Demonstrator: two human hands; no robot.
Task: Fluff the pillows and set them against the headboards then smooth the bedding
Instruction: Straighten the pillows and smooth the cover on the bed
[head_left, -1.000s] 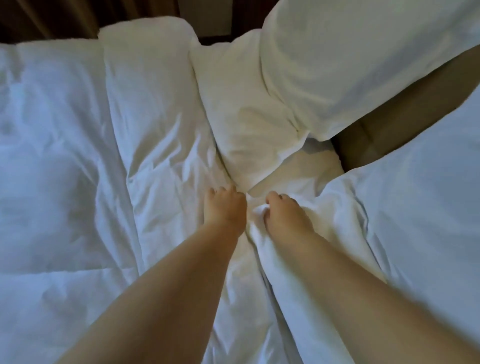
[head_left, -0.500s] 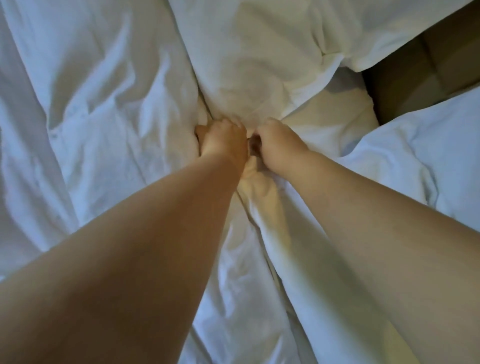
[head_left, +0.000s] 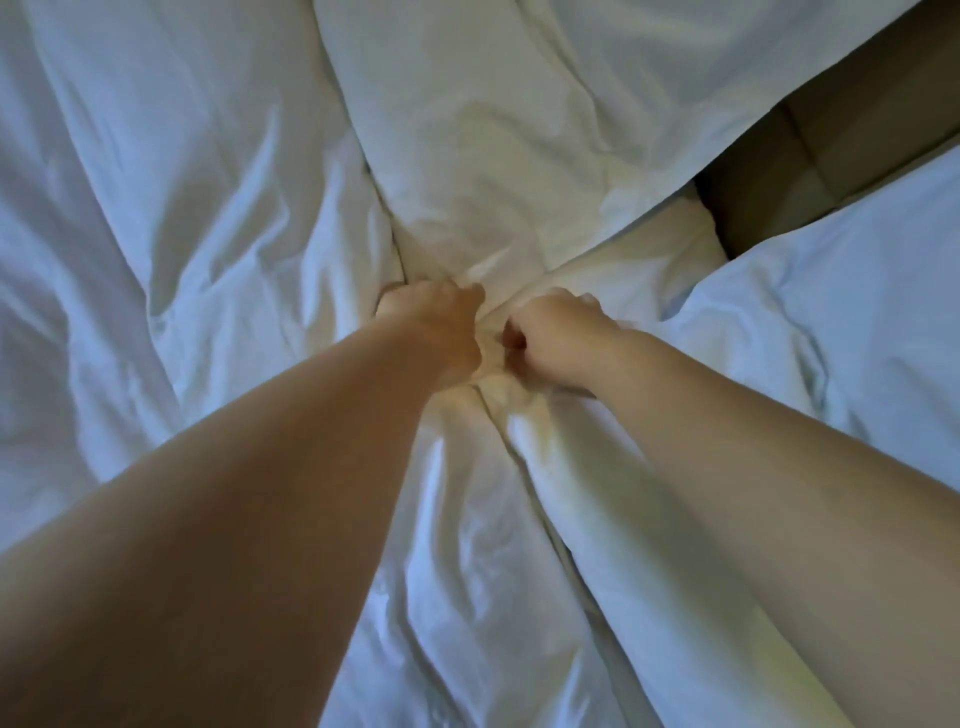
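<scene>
Overhead, from the head camera, nearly everything is white cotton, soft and heavily creased. A rumpled duvet (head_left: 182, 234) covers the bed on the left, its surface broken by long diagonal wrinkles with a faint bluish sheen. A plump, cream-tinted pillow (head_left: 493, 156) lies at top centre, narrowing to a puckered lower corner just above the hands. A second pillow (head_left: 675, 62) overlaps it towards the upper right and has a smoother, flatter face. On the right, a brown gap (head_left: 831, 156) separates these from another white duvet (head_left: 857, 312) that fills the right edge.

Both bare forearms reach forward from the bottom corners and converge at the middle of the picture, just below the pillow's corner. The left hand (head_left: 434, 322) is knuckles-up, its fingers curled down into the cloth; its grip is closed on the bunched duvet, though the fingertips are hidden in the folds. The right hand (head_left: 556, 338), just beside it and not touching it, forms a tight fist with the thumb tucked inward. Its grip is closed on the top of a thick rolled fold of duvet that runs back under the right forearm. Fabric gathers into tight radiating pleats between the two hands.
</scene>
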